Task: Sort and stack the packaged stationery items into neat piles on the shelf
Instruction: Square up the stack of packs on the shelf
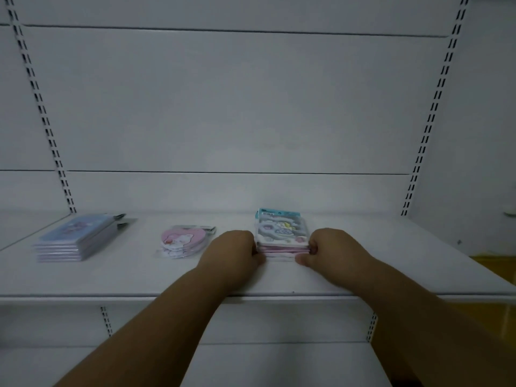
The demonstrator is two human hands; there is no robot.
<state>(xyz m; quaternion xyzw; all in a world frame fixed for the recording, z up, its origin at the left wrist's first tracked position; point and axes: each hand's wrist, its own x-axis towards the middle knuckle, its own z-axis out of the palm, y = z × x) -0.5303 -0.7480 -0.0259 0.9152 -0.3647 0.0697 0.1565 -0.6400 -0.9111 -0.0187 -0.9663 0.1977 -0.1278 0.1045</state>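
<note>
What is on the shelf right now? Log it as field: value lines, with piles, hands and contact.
surface: white shelf
left pile: blue packs, stacked flat
middle pile: pink round packs, small stack
right pile: unicorn packs, stacked flat
left hand: pressed against the right pile's left side
right hand: fingers on the right pile's right side
piles touching each other: no

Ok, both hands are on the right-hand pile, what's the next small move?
Probably press inward and square it up: the left hand and right hand flank the pile of pink-and-white packets with the cloud-cartoon top, whose lower packets look slightly offset on the white shelf.
</note>
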